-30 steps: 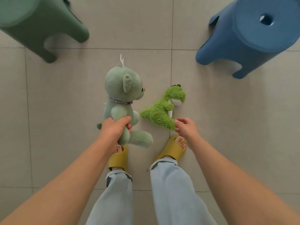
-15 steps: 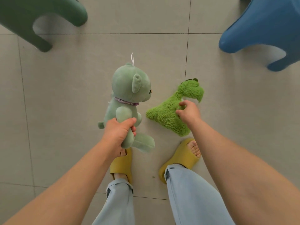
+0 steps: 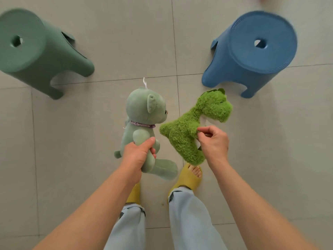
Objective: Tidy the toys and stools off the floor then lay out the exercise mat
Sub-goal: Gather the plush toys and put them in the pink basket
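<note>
Lifted since before, the green dinosaur (image 3: 194, 127) hangs pinched in the right hand (image 3: 213, 143) — left hand (image 3: 137, 156) grips the teddy bear (image 3: 144, 114). Green stool (image 3: 36, 51), blue stool (image 3: 252, 51) remain on the floor (image 3: 72, 141); mat unseen.

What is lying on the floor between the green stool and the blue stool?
Head view: only bare tiles between the green stool and the blue stool. The teddy bear and fuzzy dinosaur are held nearer the person.

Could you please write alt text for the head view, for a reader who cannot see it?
Seen from above, a person's left hand grips a pale green teddy bear and the right hand pinches a fuzzy green dinosaur. A green stool and a blue stool stand on the tiled floor.
</note>
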Motion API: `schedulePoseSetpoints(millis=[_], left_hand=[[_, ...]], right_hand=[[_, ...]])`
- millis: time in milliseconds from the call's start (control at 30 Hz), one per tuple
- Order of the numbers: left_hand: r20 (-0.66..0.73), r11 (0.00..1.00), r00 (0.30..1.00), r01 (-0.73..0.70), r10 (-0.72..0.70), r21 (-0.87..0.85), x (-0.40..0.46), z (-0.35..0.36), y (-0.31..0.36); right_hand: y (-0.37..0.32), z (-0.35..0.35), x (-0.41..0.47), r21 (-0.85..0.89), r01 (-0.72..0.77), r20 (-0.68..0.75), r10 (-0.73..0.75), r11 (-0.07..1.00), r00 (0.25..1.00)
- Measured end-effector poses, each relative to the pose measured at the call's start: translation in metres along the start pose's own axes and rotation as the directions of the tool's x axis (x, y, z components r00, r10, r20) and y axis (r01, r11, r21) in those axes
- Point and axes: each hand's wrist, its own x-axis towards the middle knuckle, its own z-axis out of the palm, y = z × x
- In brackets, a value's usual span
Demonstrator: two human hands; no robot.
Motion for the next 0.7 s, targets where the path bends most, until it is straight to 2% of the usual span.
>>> schedulePoseSetpoints(millis=[200, 267, 433, 500, 700], left_hand=[[0.077, 0.989, 0.99, -0.111, 0.119, -0.095, -0.093, 0.01, 0.053], [0.109, 0.984, 0.98, -0.161, 0.168, -0.071, -0.125, 0.007, 0.072], [0.211, 0.971, 0.949, -0.239, 0.235, -0.004, -0.196, -0.004, 0.103], [0.235, 0.967, 0.94, -0.254, 0.246, 0.003, -0.208, -0.007, 0.105], [0.341, 0.99, 0.93, -0.133, 0.138, -0.038, -0.252, -0.028, 0.117]], right_hand=[[-0.096, -0.045, -0.084, 0.2, 0.173, -0.006, -0.176, 0.964, 0.984], [-0.125, -0.057, -0.111, 0.243, 0.192, -0.009, -0.196, 0.951, 0.981], [-0.173, -0.086, -0.171, 0.239, 0.211, -0.004, -0.217, 0.948, 0.976], [-0.18, -0.09, -0.184, 0.256, 0.212, 0.042, -0.23, 0.943, 0.972], [-0.208, -0.124, -0.232, 0.287, 0.185, 0.167, -0.239, 0.94, 0.957]])
